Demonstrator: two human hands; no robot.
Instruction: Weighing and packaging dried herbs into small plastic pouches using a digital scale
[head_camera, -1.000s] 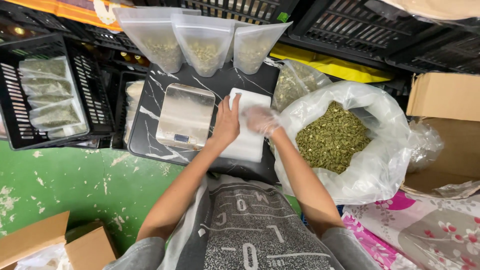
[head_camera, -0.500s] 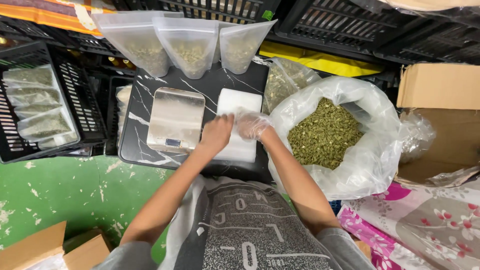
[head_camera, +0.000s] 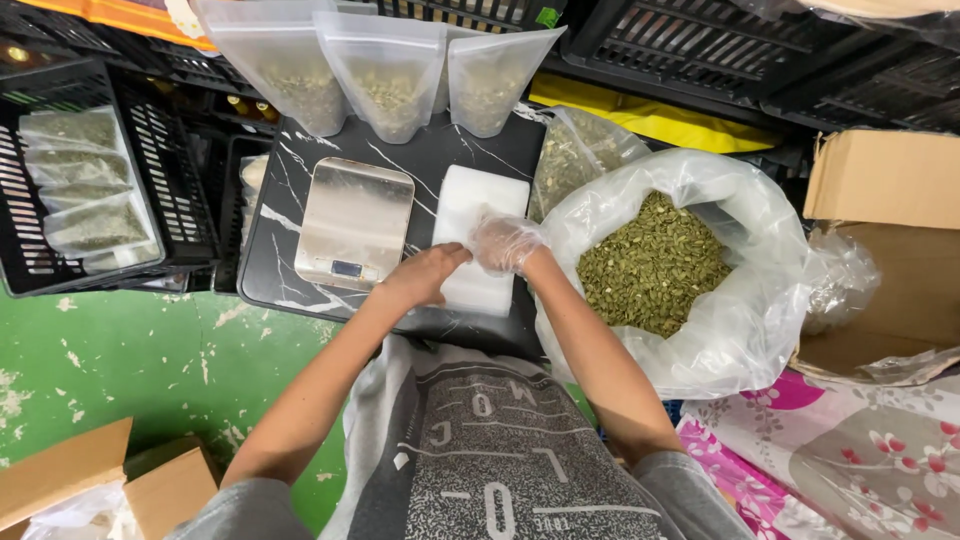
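A stack of empty white pouches (head_camera: 492, 192) lies on a black marble-patterned board (head_camera: 285, 215). My bare left hand (head_camera: 425, 276) pinches the top pouch at the stack's left edge. My right hand (head_camera: 506, 243), in a thin clear glove, presses curled fingers on the same pouch, almost touching the left. A flat steel scale (head_camera: 355, 220) sits just left of the stack. Three filled clear pouches (head_camera: 390, 75) stand upright at the board's far edge. A large open plastic bag of green seeds (head_camera: 655, 262) sits to the right of my right arm.
A black crate (head_camera: 150, 150) at left holds several filled flat pouches (head_camera: 85, 195). Black crates line the back. Cardboard boxes stand at the right (head_camera: 885, 180) and at the lower left (head_camera: 60, 480). The floor is green (head_camera: 130, 370), and a floral cloth (head_camera: 850, 460) lies at lower right.
My left hand went from lying flat on the stack's far part to pinching at its near left edge. My right hand came in from the stack's right edge to meet it.
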